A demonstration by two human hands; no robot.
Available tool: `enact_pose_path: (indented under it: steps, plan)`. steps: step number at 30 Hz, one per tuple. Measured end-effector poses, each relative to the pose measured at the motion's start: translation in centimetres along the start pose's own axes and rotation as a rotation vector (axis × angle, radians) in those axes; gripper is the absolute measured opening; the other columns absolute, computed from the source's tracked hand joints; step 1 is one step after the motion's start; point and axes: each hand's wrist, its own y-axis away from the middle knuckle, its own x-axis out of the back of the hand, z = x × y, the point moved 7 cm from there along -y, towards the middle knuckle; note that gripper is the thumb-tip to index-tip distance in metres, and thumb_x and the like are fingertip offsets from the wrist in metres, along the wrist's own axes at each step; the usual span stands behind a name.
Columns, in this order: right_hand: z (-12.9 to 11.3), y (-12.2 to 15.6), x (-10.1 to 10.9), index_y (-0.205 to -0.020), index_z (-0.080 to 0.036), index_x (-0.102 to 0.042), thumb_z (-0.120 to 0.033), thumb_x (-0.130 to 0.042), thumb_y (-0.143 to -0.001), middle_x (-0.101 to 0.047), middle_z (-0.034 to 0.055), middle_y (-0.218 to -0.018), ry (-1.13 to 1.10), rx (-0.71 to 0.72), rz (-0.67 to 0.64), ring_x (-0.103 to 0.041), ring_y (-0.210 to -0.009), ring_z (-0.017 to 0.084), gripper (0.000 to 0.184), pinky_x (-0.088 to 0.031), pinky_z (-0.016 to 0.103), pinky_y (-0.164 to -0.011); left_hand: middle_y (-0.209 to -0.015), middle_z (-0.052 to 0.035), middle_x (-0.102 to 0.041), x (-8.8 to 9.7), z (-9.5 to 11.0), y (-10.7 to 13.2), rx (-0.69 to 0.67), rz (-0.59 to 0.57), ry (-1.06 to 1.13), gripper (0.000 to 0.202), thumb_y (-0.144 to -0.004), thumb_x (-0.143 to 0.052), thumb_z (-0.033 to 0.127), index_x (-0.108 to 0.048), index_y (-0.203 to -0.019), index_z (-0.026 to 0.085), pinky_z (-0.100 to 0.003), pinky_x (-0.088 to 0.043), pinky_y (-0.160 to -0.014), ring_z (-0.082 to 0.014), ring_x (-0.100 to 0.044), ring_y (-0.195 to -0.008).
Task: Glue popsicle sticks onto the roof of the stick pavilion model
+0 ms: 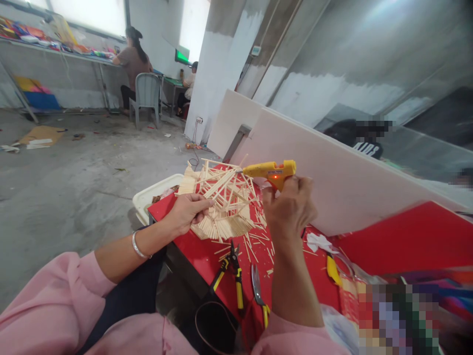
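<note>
A yellow glue gun [264,170] with a lit orange light is gripped in my right hand [290,204]. Its nozzle points left, at or very near the thin sticks of a pale wooden stick structure [234,222]. My left hand [190,211] pinches the near left edge of this structure, thumb on top. Rows of short sticks form its curved edges, and longer sticks cross over its middle. Below it lie black-and-yellow pliers [233,261] with their jaws pointing away from me. A second cutting tool [255,283] with a yellow handle rests just right of them.
Loose stick pieces [251,246] are scattered over the red table [295,276]. White boards [332,182] stand along its far right side. A white tub [142,197] is at the left edge. Crumpled white paper [318,243] lies on the right. Other people sit at far tables.
</note>
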Motion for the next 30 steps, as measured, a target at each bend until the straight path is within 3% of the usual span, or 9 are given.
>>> enact_pose_path:
  steps: [30]
  plan:
    - [-0.12, 0.52, 0.48, -0.112, -0.012, -0.059, -0.031, -0.052, -0.086, -0.056, 0.0138, -0.105, -0.022, -0.001, 0.016, -0.042, -0.069, 0.015, 0.033, -0.019, 0.031, -0.055, -0.044, 0.0045, -0.053, -0.46, 0.78, 0.16, 0.018, 0.057, -0.046, 0.030, -0.073, -0.076, 0.023, -0.053, -0.054, 0.016, -0.018, -0.022, -0.032, -0.0021, -0.039, -0.031]
